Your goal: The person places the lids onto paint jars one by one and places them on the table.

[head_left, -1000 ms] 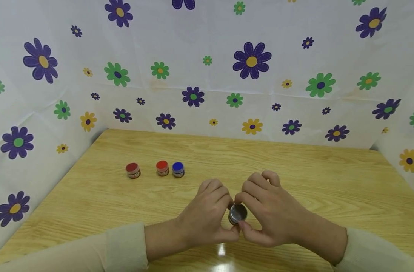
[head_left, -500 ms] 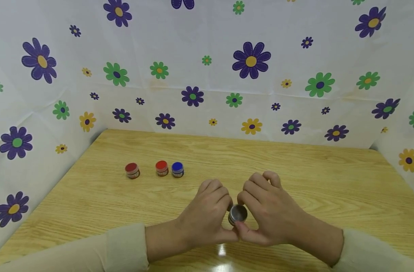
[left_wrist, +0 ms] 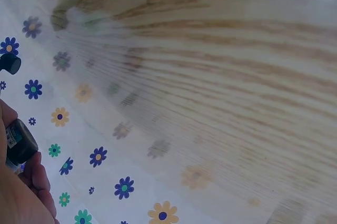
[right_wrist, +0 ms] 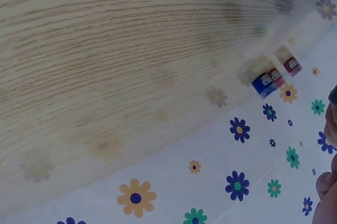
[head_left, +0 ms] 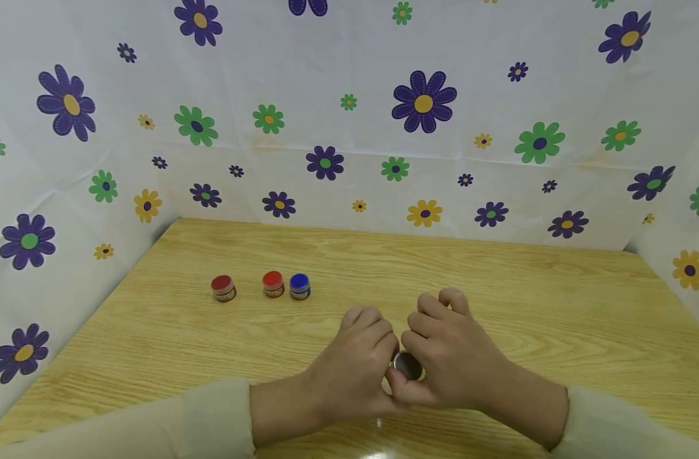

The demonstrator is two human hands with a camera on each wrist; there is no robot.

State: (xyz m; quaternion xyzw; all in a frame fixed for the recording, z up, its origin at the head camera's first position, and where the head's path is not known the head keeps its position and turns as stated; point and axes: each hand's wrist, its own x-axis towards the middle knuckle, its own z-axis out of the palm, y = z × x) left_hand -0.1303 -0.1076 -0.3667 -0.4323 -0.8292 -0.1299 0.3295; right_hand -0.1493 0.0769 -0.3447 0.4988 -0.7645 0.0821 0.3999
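Observation:
Both hands meet over a small paint jar [head_left: 408, 366] with a dark round top, near the front middle of the table. My left hand [head_left: 355, 366] grips it from the left side, fingers curled behind and thumb in front. From the right, my right hand [head_left: 455, 357] pinches it at the top, its thumb across the near edge and its index finger at the far edge. In the left wrist view, the dark jar [left_wrist: 21, 142] shows between the fingers at the left edge. Only fingers of my right hand [right_wrist: 329, 182] and a dark bit of the jar [right_wrist: 333, 96] enter the right wrist view.
Standing at the back left of the wood-grain table [head_left: 527, 287] are a dark red-lidded jar [head_left: 223, 288], a bright red-lidded jar [head_left: 273, 284] and a blue-lidded jar [head_left: 300, 286]. A white flower-print cloth [head_left: 349, 127] encloses the back and sides. A small dark cylindrical thing [left_wrist: 10, 63] shows above the left hand.
Both hands and the jar have shifted slightly right and nearer. The right thumb has swung left across the jar's near rim. The three other jars have stayed in place.

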